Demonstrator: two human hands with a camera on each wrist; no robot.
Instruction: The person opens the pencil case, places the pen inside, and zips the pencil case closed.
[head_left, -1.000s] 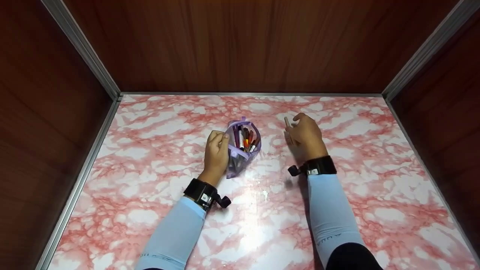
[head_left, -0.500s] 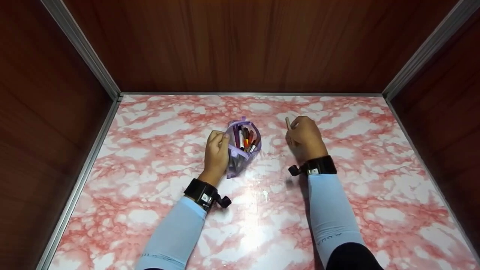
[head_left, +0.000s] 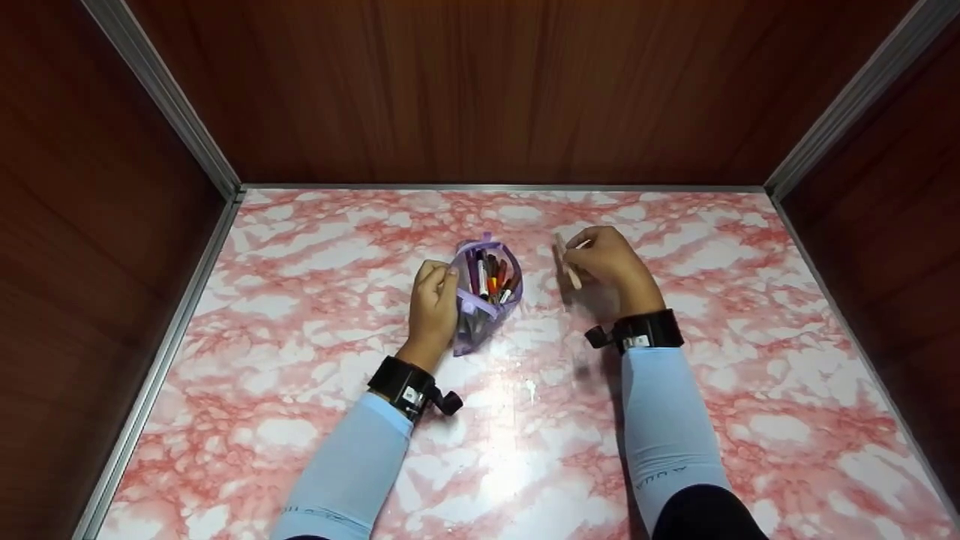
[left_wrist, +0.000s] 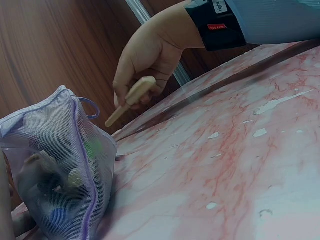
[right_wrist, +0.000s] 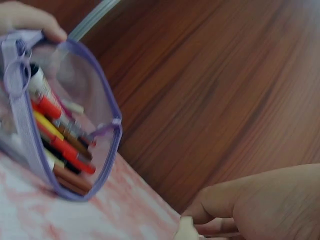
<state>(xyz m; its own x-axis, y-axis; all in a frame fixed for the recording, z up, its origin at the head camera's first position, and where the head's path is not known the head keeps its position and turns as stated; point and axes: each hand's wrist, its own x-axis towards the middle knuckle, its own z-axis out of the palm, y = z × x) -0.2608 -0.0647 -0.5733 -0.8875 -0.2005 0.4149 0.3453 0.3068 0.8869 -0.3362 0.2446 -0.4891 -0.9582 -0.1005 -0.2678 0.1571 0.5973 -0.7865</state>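
Observation:
A purple-trimmed mesh pencil case [head_left: 471, 326] lies unzipped near the table's middle, its mouth toward the right. My left hand [head_left: 433, 300] grips its left edge, fingers curled. Several markers and pens [right_wrist: 65, 142] fill it, among them red, yellow, brown and white ones. To its right, my right hand [head_left: 609, 259] pinches a slim beige pen-shaped stick [left_wrist: 137, 94] between thumb and fingers. The stick has a thicker upper end and a thinner lower one, and hangs tilted, apart from the case. In the right wrist view only one end of the stick [right_wrist: 186, 230] shows.
The table [head_left: 337, 450] has a red and white marbled top. Dark wood panels [head_left: 495, 90] enclose it at the back and both sides, with metal strips along the edges. Each wrist wears a black strap [head_left: 649, 330] with a small camera.
My right hand has shifted a little, its wrist to the right, and the beige stick has swung to slant the other way, slightly farther left. My left hand and the pencil case stay in place.

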